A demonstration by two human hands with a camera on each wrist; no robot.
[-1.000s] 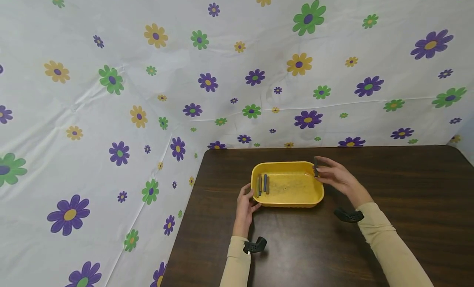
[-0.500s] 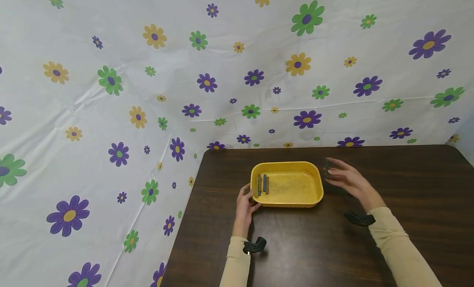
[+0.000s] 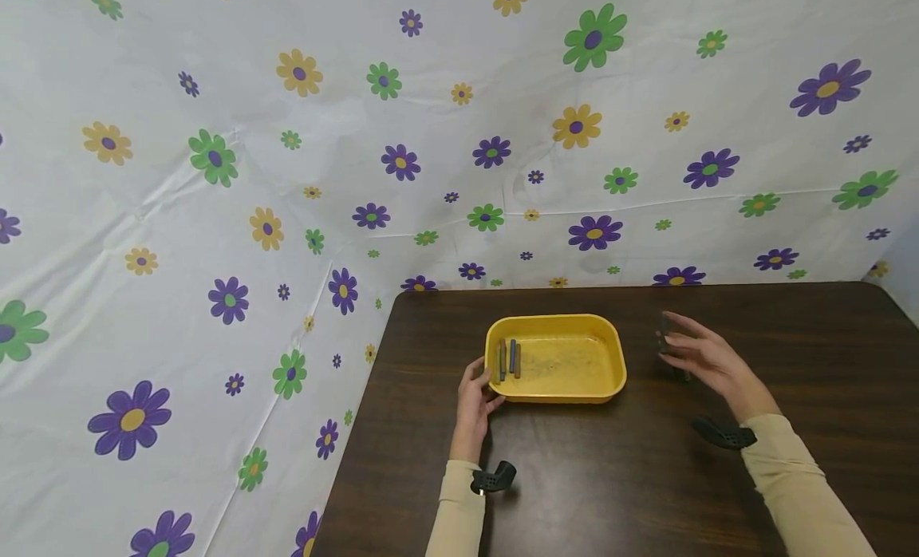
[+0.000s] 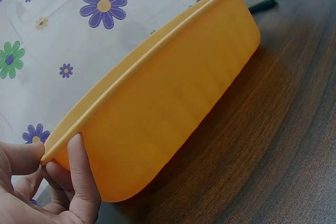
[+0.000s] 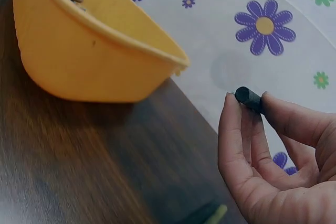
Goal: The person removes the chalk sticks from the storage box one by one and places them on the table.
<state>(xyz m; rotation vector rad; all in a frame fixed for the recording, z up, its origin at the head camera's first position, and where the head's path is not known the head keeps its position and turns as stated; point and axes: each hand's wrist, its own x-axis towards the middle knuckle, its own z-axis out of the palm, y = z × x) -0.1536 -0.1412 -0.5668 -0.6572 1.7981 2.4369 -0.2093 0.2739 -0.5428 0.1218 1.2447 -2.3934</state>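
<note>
My left hand [image 3: 474, 401] pinches the left end of a yellow plastic tray [image 3: 553, 398], thumb on one side of the rim and fingers on the other. Inside, against the tray's left end, several brown, blue and olive crayon-like sticks [image 3: 513, 357] lie side by side. To the right of the tray and above the table, my right hand [image 3: 711, 365] holds a short, dark round crayon [image 5: 249, 99] between thumb and fingertips. In the left wrist view the tray hides its own contents.
A dark brown wooden table [image 3: 574, 477] carries the tray. Below the right hand, a blurred dark thing with a green end [image 5: 210, 215] lies on the tabletop. Flower-printed white sheeting [image 3: 431, 102] stands behind the table and along its left side.
My right hand has moved rightward with the dark crayon, from the tray's right rim to a spot well apart from it. The left hand and the tray have stayed in place.
</note>
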